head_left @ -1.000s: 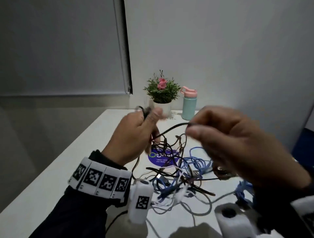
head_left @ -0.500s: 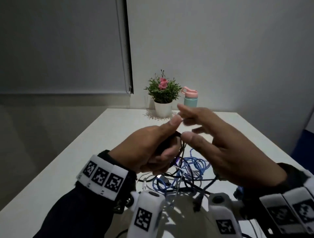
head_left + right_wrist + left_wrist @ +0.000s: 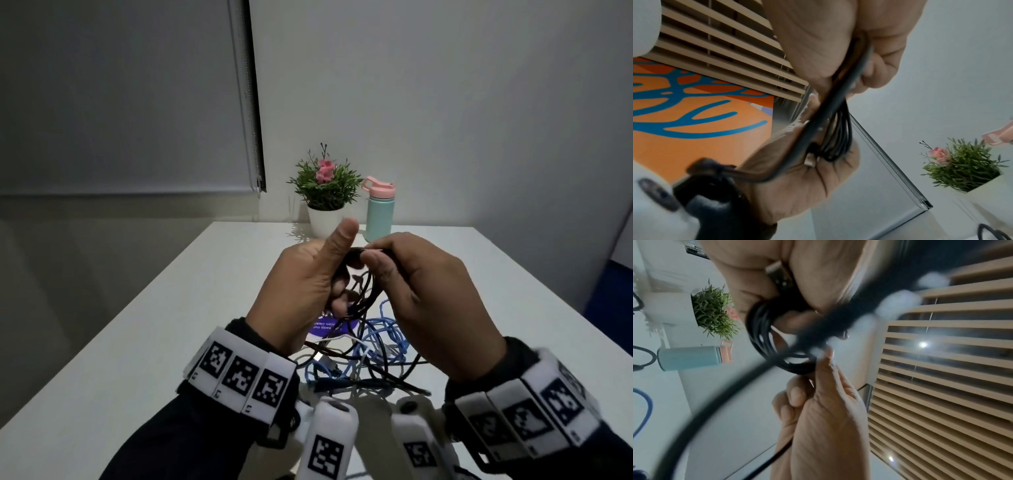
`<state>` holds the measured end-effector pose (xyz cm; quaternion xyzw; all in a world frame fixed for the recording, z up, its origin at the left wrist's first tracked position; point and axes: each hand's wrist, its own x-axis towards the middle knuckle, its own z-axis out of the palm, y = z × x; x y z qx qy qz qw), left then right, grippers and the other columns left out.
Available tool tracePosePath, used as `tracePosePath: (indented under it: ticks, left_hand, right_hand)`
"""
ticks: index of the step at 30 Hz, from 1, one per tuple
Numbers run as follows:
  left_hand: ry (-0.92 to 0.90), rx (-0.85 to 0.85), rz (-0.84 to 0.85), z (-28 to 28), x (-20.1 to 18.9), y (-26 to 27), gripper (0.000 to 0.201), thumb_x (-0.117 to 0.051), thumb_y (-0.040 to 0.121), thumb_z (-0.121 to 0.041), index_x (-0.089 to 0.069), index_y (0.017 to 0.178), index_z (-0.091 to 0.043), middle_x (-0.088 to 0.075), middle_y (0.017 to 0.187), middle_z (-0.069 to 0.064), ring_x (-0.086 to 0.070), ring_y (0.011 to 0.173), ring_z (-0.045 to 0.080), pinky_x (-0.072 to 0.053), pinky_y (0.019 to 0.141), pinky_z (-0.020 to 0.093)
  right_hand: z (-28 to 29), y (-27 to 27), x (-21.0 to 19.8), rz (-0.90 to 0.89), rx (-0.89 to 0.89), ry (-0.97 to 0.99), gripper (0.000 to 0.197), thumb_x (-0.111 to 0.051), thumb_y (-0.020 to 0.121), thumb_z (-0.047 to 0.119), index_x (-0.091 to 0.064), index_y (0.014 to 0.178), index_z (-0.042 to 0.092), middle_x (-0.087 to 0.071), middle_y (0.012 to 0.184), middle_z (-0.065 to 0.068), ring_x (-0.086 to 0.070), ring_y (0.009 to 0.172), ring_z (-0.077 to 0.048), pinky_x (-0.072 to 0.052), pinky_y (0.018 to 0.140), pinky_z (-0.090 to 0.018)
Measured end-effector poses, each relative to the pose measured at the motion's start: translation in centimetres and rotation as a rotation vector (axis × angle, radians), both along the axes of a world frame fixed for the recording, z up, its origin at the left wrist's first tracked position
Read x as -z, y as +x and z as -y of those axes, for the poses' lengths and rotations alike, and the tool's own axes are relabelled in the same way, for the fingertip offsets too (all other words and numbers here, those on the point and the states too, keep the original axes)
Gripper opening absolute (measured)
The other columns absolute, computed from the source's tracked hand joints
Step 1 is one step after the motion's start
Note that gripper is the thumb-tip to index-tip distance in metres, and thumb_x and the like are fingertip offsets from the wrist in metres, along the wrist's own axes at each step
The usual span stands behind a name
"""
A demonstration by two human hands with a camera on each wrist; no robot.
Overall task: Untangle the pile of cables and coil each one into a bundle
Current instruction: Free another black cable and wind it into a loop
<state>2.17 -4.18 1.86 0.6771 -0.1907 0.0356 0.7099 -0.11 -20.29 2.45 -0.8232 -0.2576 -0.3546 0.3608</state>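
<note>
Above the table my left hand [image 3: 308,277] grips a small coil of black cable [image 3: 356,291], thumb raised. In the left wrist view the coil [image 3: 764,331] hangs in several loops from that hand [image 3: 818,272], with a USB plug [image 3: 777,275] tucked in its fingers. My right hand [image 3: 411,291] pinches the same black cable at the top of the coil; the right wrist view shows the strand [image 3: 838,105] running through its fingers [image 3: 875,68]. The tangled pile of blue, white and black cables [image 3: 363,356] lies on the table beneath both hands.
A potted plant [image 3: 325,195] and a mint bottle with a pink lid [image 3: 378,212] stand at the far end of the white table [image 3: 137,342]. A purple round sticker [image 3: 325,327] lies under the pile. A wall runs behind and to the right.
The hands were apart with a black strand stretched between them. They have come together and lowered, and the right hand now brings the strand onto the coil in the left hand.
</note>
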Motion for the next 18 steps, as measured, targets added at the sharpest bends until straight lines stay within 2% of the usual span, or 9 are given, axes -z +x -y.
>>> tracePosePath:
  ticks: [3,5,8,10,11,13,16,17,18]
  left_hand:
    - [-0.072,0.106,0.013,0.4,0.0,0.1,0.034,-0.056,0.095,-0.040,-0.062,0.102,-0.007,-0.052,0.062,-0.005,-0.053,0.058,0.012,-0.050,0.062,0.024]
    - [-0.077,0.121,0.007,0.4,0.0,0.0,0.027,-0.046,0.105,-0.028,-0.058,0.107,-0.004,-0.047,0.062,-0.010,-0.047,0.057,0.008,-0.047,0.064,0.025]
    - [0.206,-0.090,0.137,-0.1,0.3,0.0,0.026,-0.042,0.106,-0.030,-0.058,0.096,-0.012,-0.046,0.062,-0.013,-0.042,0.061,0.013,-0.040,0.067,0.038]
    - [0.385,-0.145,0.224,-0.4,0.3,-0.2,0.026,-0.044,0.103,-0.033,-0.055,0.087,-0.016,-0.047,0.065,-0.012,-0.043,0.063,0.016,-0.040,0.068,0.041]
    - [0.405,-0.120,0.235,-0.3,0.2,-0.4,0.026,-0.045,0.102,-0.034,-0.054,0.085,-0.016,-0.047,0.065,-0.011,-0.043,0.063,0.016,-0.040,0.067,0.040]
    - [0.327,-0.015,0.198,0.1,0.1,-0.8,0.026,-0.045,0.096,-0.035,-0.054,0.080,-0.018,-0.044,0.062,-0.010,-0.039,0.060,0.016,-0.036,0.062,0.036]
    - [0.133,0.100,0.141,0.6,-0.1,-1.3,0.025,-0.044,0.093,-0.029,-0.050,0.077,-0.010,-0.034,0.060,-0.007,-0.030,0.056,0.015,-0.025,0.055,0.034]
    - [0.084,0.128,0.132,0.5,-0.2,-1.4,0.024,-0.044,0.090,-0.026,-0.048,0.079,-0.005,-0.031,0.060,-0.006,-0.027,0.056,0.015,-0.022,0.055,0.034]
    - [0.069,0.134,0.140,0.5,-0.3,-1.4,0.020,-0.045,0.087,-0.023,-0.048,0.080,-0.005,-0.033,0.059,-0.006,-0.027,0.057,0.014,-0.022,0.056,0.033]
  right_hand:
    - [0.9,0.6,-0.3,0.012,0.097,0.083,0.017,-0.055,0.098,0.025,-0.068,0.092,0.015,-0.063,0.073,0.005,-0.050,0.069,-0.010,-0.037,0.063,-0.012]
    - [1.5,0.8,-0.6,-0.082,0.074,0.048,0.017,-0.056,0.098,0.029,-0.069,0.092,0.020,-0.062,0.065,0.012,-0.054,0.067,-0.008,-0.036,0.058,-0.011]
    - [2.4,0.7,-1.0,-0.252,0.004,-0.077,0.011,-0.061,0.094,0.033,-0.070,0.095,0.027,-0.062,0.063,0.020,-0.058,0.065,0.005,-0.036,0.057,-0.009]
    - [3.4,0.6,-1.5,-0.243,-0.010,-0.110,0.007,-0.066,0.091,0.030,-0.072,0.093,0.028,-0.065,0.068,0.018,-0.060,0.070,0.004,-0.039,0.060,-0.008]
    - [3.7,0.6,-1.7,-0.218,-0.024,-0.094,0.006,-0.067,0.091,0.028,-0.073,0.092,0.028,-0.066,0.070,0.018,-0.061,0.071,0.002,-0.040,0.061,-0.008]
    - [4.0,0.9,-1.7,-0.230,-0.117,0.058,0.007,-0.067,0.091,0.023,-0.073,0.092,0.024,-0.066,0.070,0.015,-0.059,0.062,-0.001,-0.040,0.057,-0.008]
    - [2.9,1.5,-0.5,-0.460,-0.337,0.409,0.013,-0.061,0.095,0.015,-0.071,0.096,0.009,-0.056,0.057,0.009,-0.039,0.043,-0.004,-0.031,0.042,-0.015]
    - [2.5,1.6,-0.2,-0.533,-0.364,0.449,0.014,-0.058,0.097,0.015,-0.070,0.097,0.008,-0.053,0.054,0.009,-0.035,0.040,-0.007,-0.028,0.039,-0.018]
    - [2.2,1.8,0.1,-0.599,-0.386,0.462,0.016,-0.056,0.098,0.015,-0.070,0.096,0.008,-0.053,0.053,0.005,-0.033,0.038,-0.009,-0.026,0.039,-0.017]
